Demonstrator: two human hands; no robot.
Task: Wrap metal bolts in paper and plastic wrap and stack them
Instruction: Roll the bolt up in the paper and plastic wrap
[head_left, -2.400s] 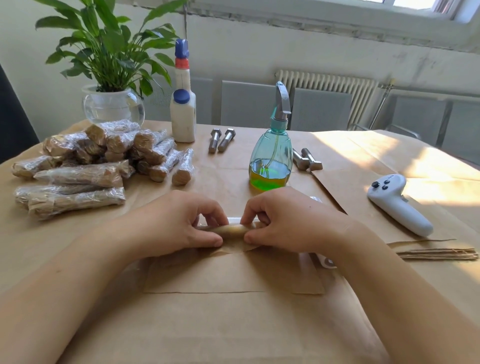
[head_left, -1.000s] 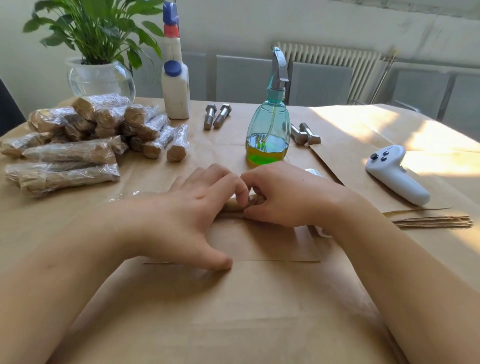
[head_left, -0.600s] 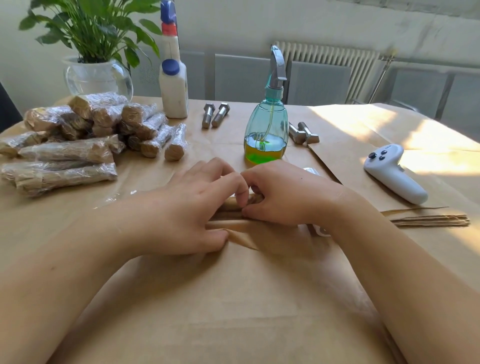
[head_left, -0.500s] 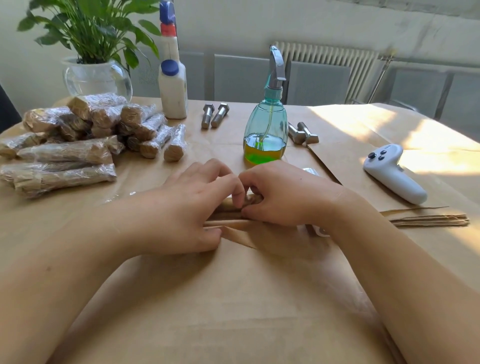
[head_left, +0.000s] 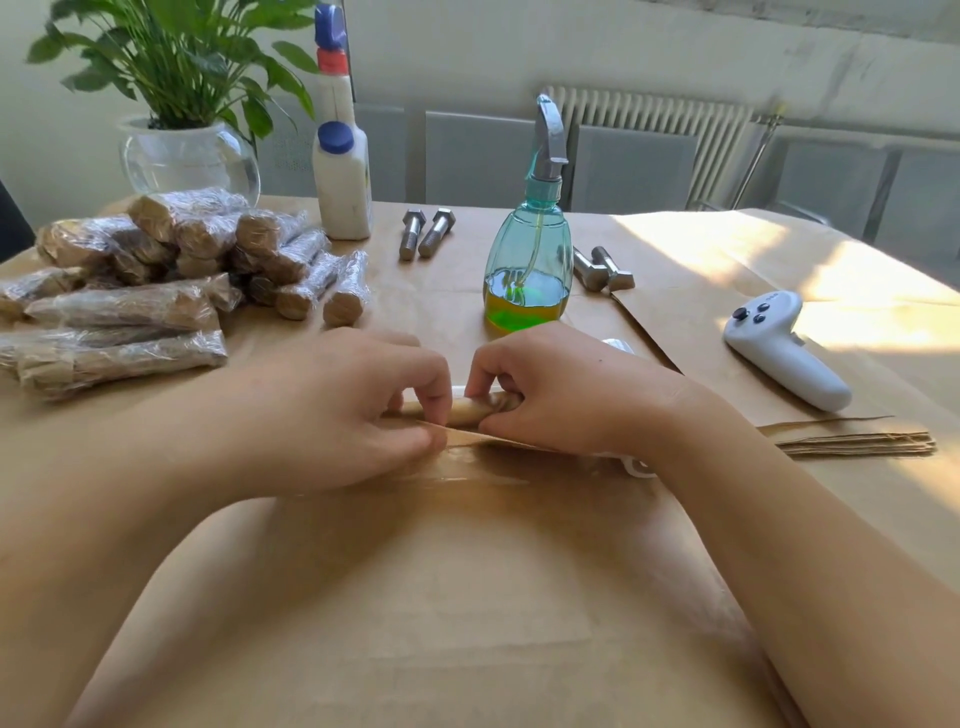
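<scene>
A paper-wrapped bolt (head_left: 470, 410) lies across the middle of the table, rolled in brown paper. My left hand (head_left: 343, 415) pinches its left part with fingertips on top. My right hand (head_left: 561, 389) grips its right end. Both hands press it against a loose paper edge (head_left: 493, 440). A clear sheet of plastic wrap (head_left: 478, 470) lies flat just in front of the roll. A pile of wrapped bolts (head_left: 156, 280) is stacked at the left. Two bare bolts (head_left: 426, 234) lie at the back, and two more bare bolts (head_left: 605, 268) lie behind the spray bottle.
A green spray bottle (head_left: 527, 260) stands right behind my hands. A white glue bottle (head_left: 343, 171) and a potted plant (head_left: 182, 104) are at the back left. A white controller (head_left: 784, 348) and a stack of paper sheets (head_left: 857, 443) lie at the right.
The flat paper sheet in front of my hands has been rolled up onto the bolt. My left hand's fingers have curled from flat on the paper to pinching the roll.
</scene>
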